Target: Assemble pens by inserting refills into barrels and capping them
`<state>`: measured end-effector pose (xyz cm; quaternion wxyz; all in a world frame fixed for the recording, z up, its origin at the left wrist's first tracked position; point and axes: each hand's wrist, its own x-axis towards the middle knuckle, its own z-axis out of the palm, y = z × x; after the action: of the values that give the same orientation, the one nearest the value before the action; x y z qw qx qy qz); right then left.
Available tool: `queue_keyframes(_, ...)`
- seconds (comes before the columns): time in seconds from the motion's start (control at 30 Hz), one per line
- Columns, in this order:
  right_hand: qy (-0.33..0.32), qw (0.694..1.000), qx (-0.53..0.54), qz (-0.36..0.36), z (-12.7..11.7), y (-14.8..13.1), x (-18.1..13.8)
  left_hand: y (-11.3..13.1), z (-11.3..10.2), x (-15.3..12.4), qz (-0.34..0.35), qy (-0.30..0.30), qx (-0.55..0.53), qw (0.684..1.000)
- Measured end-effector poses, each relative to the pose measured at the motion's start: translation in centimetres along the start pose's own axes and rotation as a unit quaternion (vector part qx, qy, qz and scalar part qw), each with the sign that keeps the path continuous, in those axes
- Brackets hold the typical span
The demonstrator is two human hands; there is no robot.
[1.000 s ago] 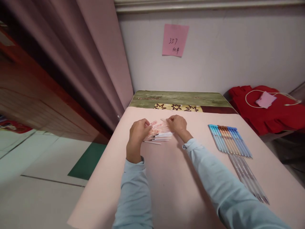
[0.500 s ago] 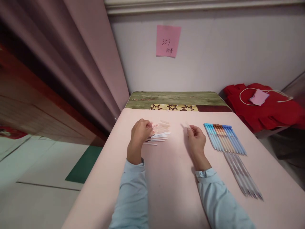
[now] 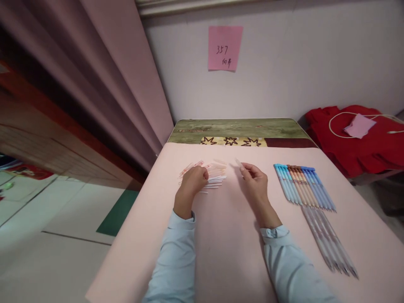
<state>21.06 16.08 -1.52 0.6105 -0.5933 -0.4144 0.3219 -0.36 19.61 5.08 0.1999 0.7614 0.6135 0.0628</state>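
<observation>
My left hand (image 3: 193,183) hovers over a loose pile at the table's middle left. Its fingers are pinched together, and what they hold, if anything, is hidden. Around it lie thin white sticks like pen refills (image 3: 216,182), pale translucent pieces (image 3: 217,168) and clear strips with red marks (image 3: 186,169). To the right of the pile, my right hand (image 3: 256,181) pinches a small translucent white tapered piece (image 3: 238,162) between thumb and fingers, its tip pointing up and left.
A row of pens (image 3: 304,185) with light blue, brown and dark blue tops lies at the right. Several clear grey pen barrels (image 3: 330,240) lie below them. All rest on a pink table cover (image 3: 230,252). Behind, a pink note (image 3: 225,48) is stuck to the wall.
My left hand has moved right and slightly down over the pile, uncovering red-marked strips on its left. My right hand has shifted slightly left with its piece. The camera view has shifted a little.
</observation>
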Motion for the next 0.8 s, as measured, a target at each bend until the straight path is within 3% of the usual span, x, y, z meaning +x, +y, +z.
queue_keyframes(0.1,-0.03,0.992,0.109,0.055,0.3,-0.6,0.1,0.1,0.1,0.2,-0.009,-0.002,0.015,1.0)
queue_keyframes(0.2,-0.063,0.96,0.242,0.129,0.4,-1.2,0.2,0.2,0.0,0.3,-0.009,-0.017,0.023,1.0)
queue_keyframes(0.33,-0.08,0.928,0.314,0.182,0.3,-1.5,0.3,0.1,-0.3,0.2,-0.001,-0.027,0.018,0.999)
queue_keyframes(0.43,-0.09,0.923,0.322,0.19,0.2,-1.3,0.4,0.0,-0.9,0.0,0.028,0.017,-0.011,0.999)
queue_keyframes(0.53,-0.102,0.918,0.326,0.203,0.1,-1.1,0.4,0.4,-1.5,-0.3,0.073,0.085,-0.16,0.981)
queue_keyframes(0.63,-0.114,0.913,0.328,0.213,0.0,-1.1,0.3,1.8,-1.6,-0.4,0.063,0.102,-0.419,0.9)
queue_keyframes(0.8,-0.133,0.924,0.302,0.195,0.0,-1.4,0.1,4.4,-0.3,0.3,-0.033,0.095,-0.725,0.682)
